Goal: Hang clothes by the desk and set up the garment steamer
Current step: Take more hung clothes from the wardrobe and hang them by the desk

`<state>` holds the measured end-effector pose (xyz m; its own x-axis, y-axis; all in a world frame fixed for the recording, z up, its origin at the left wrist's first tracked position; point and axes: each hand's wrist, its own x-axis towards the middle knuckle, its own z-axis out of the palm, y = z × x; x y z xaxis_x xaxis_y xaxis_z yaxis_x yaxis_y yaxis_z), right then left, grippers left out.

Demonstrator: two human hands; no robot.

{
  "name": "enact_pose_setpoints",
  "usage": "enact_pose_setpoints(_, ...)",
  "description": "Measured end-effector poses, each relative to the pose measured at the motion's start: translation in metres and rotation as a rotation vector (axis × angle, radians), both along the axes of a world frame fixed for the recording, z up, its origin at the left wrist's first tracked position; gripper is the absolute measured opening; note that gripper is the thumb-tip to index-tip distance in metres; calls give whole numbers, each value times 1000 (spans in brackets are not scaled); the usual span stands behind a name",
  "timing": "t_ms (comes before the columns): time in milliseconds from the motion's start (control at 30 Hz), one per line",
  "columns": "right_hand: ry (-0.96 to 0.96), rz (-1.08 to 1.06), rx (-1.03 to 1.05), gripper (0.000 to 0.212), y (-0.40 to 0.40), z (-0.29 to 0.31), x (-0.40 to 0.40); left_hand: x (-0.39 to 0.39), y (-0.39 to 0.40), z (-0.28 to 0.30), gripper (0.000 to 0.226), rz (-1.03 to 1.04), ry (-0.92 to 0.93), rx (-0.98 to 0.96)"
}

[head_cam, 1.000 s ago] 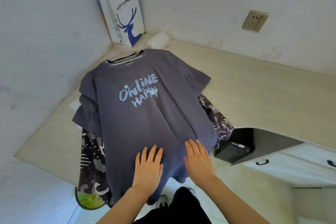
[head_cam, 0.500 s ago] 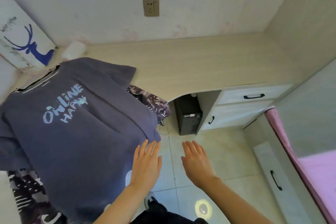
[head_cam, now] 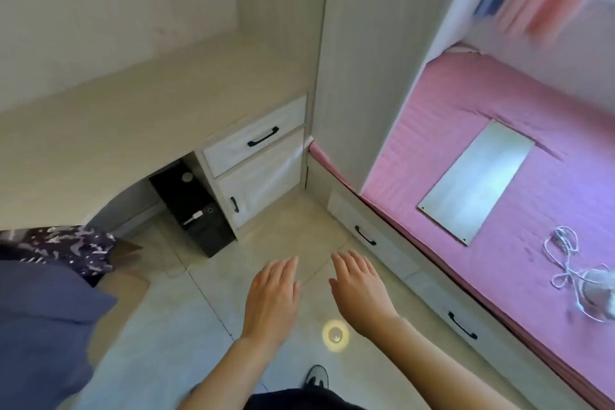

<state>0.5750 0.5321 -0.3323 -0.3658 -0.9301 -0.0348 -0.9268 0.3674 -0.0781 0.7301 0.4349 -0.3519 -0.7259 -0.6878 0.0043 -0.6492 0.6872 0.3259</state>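
The blue-grey T-shirt [head_cam: 40, 326] hangs at the left edge, with a dark camouflage garment [head_cam: 66, 248] behind it by the desk [head_cam: 109, 130]. My left hand [head_cam: 273, 299] and my right hand [head_cam: 357, 289] float side by side over the tiled floor, palms down, fingers straight, holding nothing and touching nothing. Both are well to the right of the clothes. On the pink bed [head_cam: 519, 183] at the far right lie a white cord [head_cam: 565, 263] and a whitish object [head_cam: 599, 289], too blurred to identify.
Desk drawers with black handles [head_cam: 263, 136] stand under the desk beside a black computer tower [head_cam: 196, 210]. A tall wardrobe panel [head_cam: 362, 43] separates desk and bed. A pale flat panel [head_cam: 476, 181] lies on the bed; bed drawers [head_cam: 366, 236] run along its base.
My view has swung right, from the hanging T-shirt to the drawers and the pink bed. Both hands have left the shirt's hem and now hover over the floor.
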Motion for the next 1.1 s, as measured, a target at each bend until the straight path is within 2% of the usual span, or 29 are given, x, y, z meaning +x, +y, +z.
enact_pose_setpoints(267, -54, -278, 8, 51, 85, 6, -77, -106, 52, 11, 50, -245, -18, 28)
enact_pose_setpoints(500, -109, -452, 12, 52, 109, 2, -130, -177, 54, 18, 51, -376, -49, 36)
enact_pose_setpoints(700, -51, -522, -4, 51, 98, 3, -195, -251, 34, 19, 52, -432, -40, 31)
enact_pose_setpoints(833, 16, -505, -72, 40, 73, 14, -255, -313, 7, 25, 52, -458, 0, 20)
enact_pose_setpoints(967, 46, -511, -93, 48, 43, 29, -315, -378, -19, 38, 42, -477, 42, 6)
enact_pose_setpoints(1100, 56, -516, -105, 49, 18, 39, -364, -436, -43, 47, 46, -509, 30, 10)
